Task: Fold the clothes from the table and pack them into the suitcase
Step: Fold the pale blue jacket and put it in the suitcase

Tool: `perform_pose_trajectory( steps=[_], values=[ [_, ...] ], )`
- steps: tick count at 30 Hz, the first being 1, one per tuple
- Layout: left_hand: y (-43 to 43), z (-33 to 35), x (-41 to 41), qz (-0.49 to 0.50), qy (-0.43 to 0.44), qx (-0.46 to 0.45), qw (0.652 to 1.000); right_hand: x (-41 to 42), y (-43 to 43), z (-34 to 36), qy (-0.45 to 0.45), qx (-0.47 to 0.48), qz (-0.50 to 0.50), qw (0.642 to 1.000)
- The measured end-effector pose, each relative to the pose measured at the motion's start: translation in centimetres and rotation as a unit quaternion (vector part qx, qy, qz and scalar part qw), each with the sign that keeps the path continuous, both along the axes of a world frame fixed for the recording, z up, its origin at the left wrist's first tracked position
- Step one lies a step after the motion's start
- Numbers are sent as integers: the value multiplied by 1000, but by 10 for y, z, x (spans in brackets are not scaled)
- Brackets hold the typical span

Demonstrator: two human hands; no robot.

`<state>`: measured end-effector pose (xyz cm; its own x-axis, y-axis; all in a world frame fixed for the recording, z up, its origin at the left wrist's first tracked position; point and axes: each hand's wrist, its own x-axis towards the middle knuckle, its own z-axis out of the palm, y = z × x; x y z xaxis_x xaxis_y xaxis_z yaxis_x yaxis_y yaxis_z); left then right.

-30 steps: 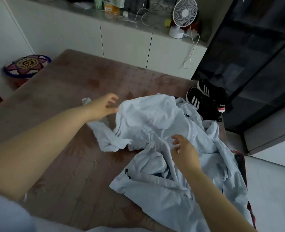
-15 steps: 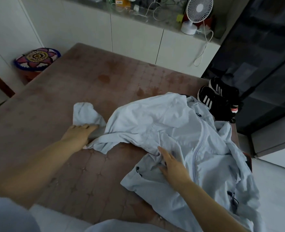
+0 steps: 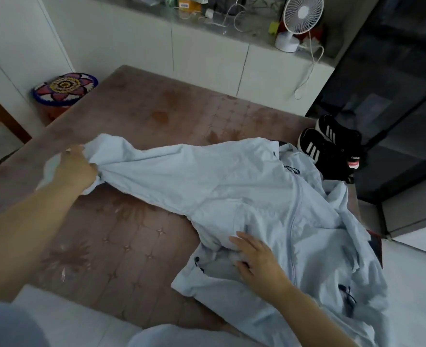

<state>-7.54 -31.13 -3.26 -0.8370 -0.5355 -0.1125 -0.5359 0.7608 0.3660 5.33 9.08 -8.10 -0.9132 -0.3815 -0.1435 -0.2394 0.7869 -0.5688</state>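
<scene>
A pale blue zip jacket (image 3: 244, 191) lies spread over the right half of the brown table (image 3: 136, 116), with its right side hanging off the table's edge. My left hand (image 3: 78, 167) grips the cuff end of one sleeve, which is stretched out to the left across the table. My right hand (image 3: 259, 264) presses flat on the jacket's lower front near the hem, fingers fairly straight. A dark red corner (image 3: 375, 242), possibly the suitcase, shows under the jacket at the right; the rest of it is hidden.
A pair of black trainers (image 3: 329, 149) sits at the table's far right corner. A patterned round stool (image 3: 65, 88) stands left of the table. White cabinets with a small fan (image 3: 299, 18) and cables line the back wall. Dark glass doors are at the right.
My left hand has taken hold of the sleeve end and drawn it out straight to the left. The jacket lies flatter. My right hand stays pressed near the hem.
</scene>
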Motion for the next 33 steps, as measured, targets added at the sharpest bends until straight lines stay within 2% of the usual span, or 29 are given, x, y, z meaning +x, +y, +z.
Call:
perform_pose_trajectory(
  steps=[3,5,6,7,9,13,16,18,20,22,24,26,28,30,31,33],
  values=[
    [47,-7,2,-138,20,-24,990,17,35,0,97,46,-110,988],
    [94,-13,12,-265,14,-6,964,29,53,5,29,121,-170,978],
    [121,-16,19,-322,4,13,947,36,59,5,-49,152,-176,971],
    [147,-18,24,-370,-6,27,928,42,61,4,-126,170,-167,963],
    [194,-24,26,-439,-23,35,898,52,52,1,-183,195,-108,958],
    [267,-26,4,-491,-21,41,870,59,19,-4,-195,158,-6,968],
    [303,-33,-7,-539,-66,19,840,42,11,-10,-149,174,51,972],
    [313,-43,-10,-545,-117,-38,829,31,15,-13,-126,203,71,969],
    [310,-49,-10,-525,-141,-111,832,26,21,-9,-118,190,73,972],
    [300,-51,-13,-486,-99,-124,859,22,37,-1,-93,125,41,987],
    [285,-49,-16,-431,-39,-61,899,15,64,5,38,67,-73,994],
    [267,-45,-17,-372,14,20,928,4,100,10,120,38,-239,963],
    [248,-38,-21,-340,13,39,940,-11,137,15,65,43,-368,926],
    [226,-30,-23,-334,-80,-17,939,-23,163,15,-31,57,-431,900],
    [217,-24,-23,-342,-145,-66,926,-28,169,13,-75,32,-442,893],
    [208,-6,-19,-364,-266,-164,877,-30,162,15,-130,-40,-416,899]
  ],
)
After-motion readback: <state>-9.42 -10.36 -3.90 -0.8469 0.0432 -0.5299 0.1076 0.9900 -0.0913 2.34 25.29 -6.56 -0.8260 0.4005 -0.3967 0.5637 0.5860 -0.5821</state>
